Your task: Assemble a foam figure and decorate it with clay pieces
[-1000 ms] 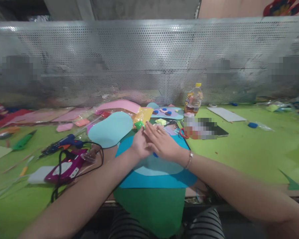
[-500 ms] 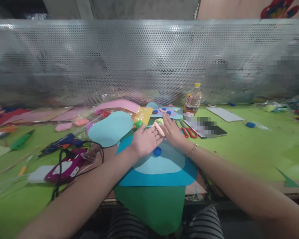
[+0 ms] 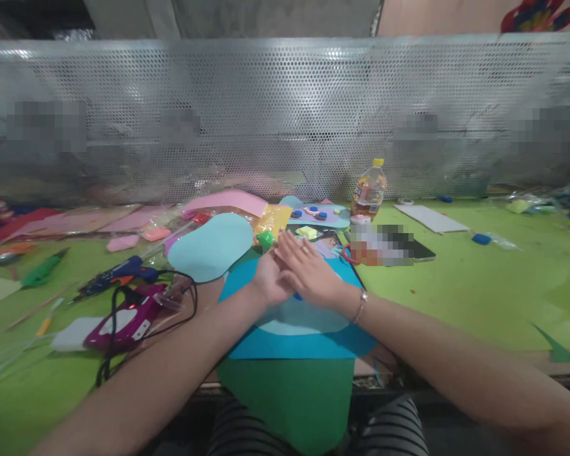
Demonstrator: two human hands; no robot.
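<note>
Green-topped counter (image 3: 456, 297) bears a bright-blue paper sheet (image 3: 294, 347), with a pale-blue rounded paper shape (image 3: 308, 324) on it. Above these, the right hand (image 3: 313, 272) lies flat, fingers extended, slanting across the left hand (image 3: 269, 278); the left's finger spread cannot be told. Contents between palms: hidden. A small dark-blue piece (image 3: 297, 296), partly covered, shows on the wearer's side, nearer the right hand; long axis undeterminable.
</note>
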